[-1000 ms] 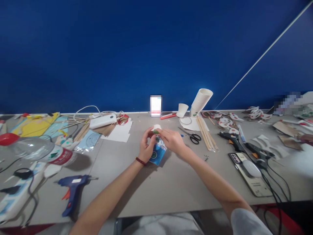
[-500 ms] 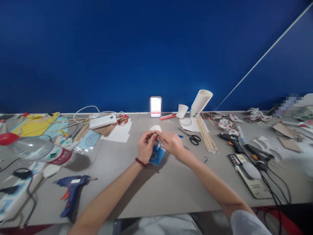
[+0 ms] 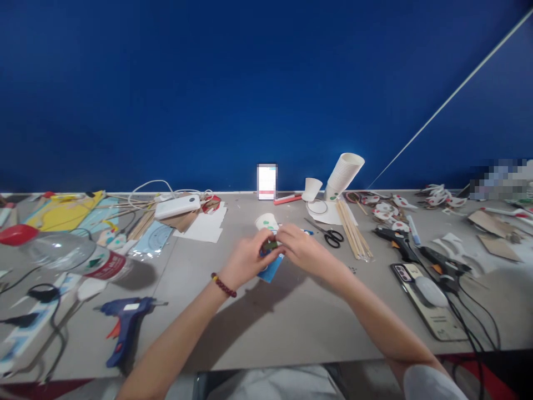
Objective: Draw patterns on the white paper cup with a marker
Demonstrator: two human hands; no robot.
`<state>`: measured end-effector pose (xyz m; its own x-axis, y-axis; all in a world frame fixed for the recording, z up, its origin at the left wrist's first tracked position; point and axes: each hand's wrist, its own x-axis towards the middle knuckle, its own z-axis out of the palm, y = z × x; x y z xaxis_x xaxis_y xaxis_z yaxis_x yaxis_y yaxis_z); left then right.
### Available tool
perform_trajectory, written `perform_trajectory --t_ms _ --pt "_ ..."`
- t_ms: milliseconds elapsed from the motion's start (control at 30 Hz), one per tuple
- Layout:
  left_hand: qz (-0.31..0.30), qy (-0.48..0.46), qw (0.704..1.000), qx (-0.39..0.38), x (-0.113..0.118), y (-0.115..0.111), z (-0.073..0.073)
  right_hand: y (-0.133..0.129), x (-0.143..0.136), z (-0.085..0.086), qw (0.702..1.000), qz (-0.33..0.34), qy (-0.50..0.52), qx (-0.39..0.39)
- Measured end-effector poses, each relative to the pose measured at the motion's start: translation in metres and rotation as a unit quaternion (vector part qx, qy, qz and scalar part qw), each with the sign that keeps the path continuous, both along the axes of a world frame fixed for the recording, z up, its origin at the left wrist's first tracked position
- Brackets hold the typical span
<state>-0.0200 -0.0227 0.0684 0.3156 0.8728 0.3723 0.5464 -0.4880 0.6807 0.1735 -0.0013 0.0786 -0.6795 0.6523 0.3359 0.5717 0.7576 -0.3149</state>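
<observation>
Close together over the middle of the table are my left hand (image 3: 249, 256) and my right hand (image 3: 306, 253). Between thumb and fingers, my left hand grips a small dark green piece (image 3: 270, 245). The fingertips of my right hand are closed at the right end of that piece; what they pinch is hidden. Beneath the hands shows part of a blue printed packet (image 3: 271, 270), mostly covered. Just beyond my fingers is a white paper cup (image 3: 265, 222) with green marks.
Scissors (image 3: 333, 238), wooden sticks (image 3: 352, 228) and stacked paper cups (image 3: 345, 175) are to the right. Glue guns (image 3: 393, 238) and a phone (image 3: 428, 303) lie farther right. At left are a blue glue gun (image 3: 127, 322), a plastic bottle (image 3: 66, 253) and a power strip (image 3: 37, 328).
My left hand has shifted left and turned, and the green piece shows more. My right hand has moved slightly right and down. More of the paper cup is visible.
</observation>
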Motion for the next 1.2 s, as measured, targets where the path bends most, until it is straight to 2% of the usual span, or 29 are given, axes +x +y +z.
perform_trajectory --t_ms 100,167,267,333,367,400,467,500,567,600,667,767,867,933,1033,1100,1200 --pt "0.004 0.136 0.991 0.018 0.000 -0.023 0.012 -0.018 0.008 0.000 0.997 0.017 -0.040 0.063" --pt "-0.015 0.210 0.977 0.040 0.004 -0.045 0.013 -0.039 0.008 -0.004 0.991 0.037 -0.085 0.101" --pt "-0.115 0.289 0.948 0.071 0.005 -0.080 0.007 -0.079 0.008 -0.014 0.983 0.077 -0.095 0.139" --pt "-0.176 0.295 0.935 0.090 -0.007 -0.101 0.000 -0.100 0.017 -0.018 0.981 0.092 -0.096 0.144" --pt "-0.178 0.286 0.937 0.094 -0.018 -0.110 -0.003 -0.106 0.026 -0.019 0.980 0.076 -0.098 0.153" --pt "-0.167 0.277 0.942 0.091 -0.033 -0.117 -0.006 -0.109 0.039 -0.019 0.980 0.013 -0.099 0.171" --pt "-0.080 0.266 0.958 0.077 -0.071 -0.125 -0.009 -0.106 0.072 -0.015 0.971 -0.134 -0.104 0.170" --pt "-0.022 0.263 0.962 0.070 -0.090 -0.127 -0.010 -0.103 0.089 -0.012 0.965 -0.198 -0.099 0.140" --pt "0.064 0.258 0.962 0.064 -0.123 -0.125 -0.009 -0.096 0.115 -0.005 0.958 -0.271 -0.060 0.069" --pt "0.079 0.264 0.960 0.053 -0.134 -0.122 -0.007 -0.094 0.121 -0.002 0.959 -0.281 -0.028 0.033" --pt "0.078 0.269 0.959 0.047 -0.141 -0.110 -0.005 -0.091 0.119 0.001 0.964 -0.263 0.031 -0.031" --pt "0.084 0.269 0.959 0.032 -0.125 -0.081 -0.005 -0.082 0.094 -0.005 0.966 -0.214 0.099 -0.108" --pt "0.076 0.263 0.962 -0.004 -0.100 -0.037 -0.016 -0.060 0.066 -0.021 0.952 -0.179 0.162 -0.186" --pt "0.064 0.262 0.963 -0.025 -0.087 -0.004 -0.029 -0.041 0.050 -0.033 0.919 -0.161 0.254 -0.255" --pt "0.091 0.232 0.968 -0.026 -0.074 0.038 -0.053 -0.012 0.029 -0.046 0.828 -0.135 0.423 -0.343" --pt "0.110 0.194 0.975 -0.022 -0.069 0.059 -0.067 0.006 0.016 -0.050 0.791 -0.124 0.489 -0.346" --pt "0.143 0.166 0.975 -0.023 -0.065 0.077 -0.083 0.028 -0.002 -0.054 0.760 -0.131 0.555 -0.312"
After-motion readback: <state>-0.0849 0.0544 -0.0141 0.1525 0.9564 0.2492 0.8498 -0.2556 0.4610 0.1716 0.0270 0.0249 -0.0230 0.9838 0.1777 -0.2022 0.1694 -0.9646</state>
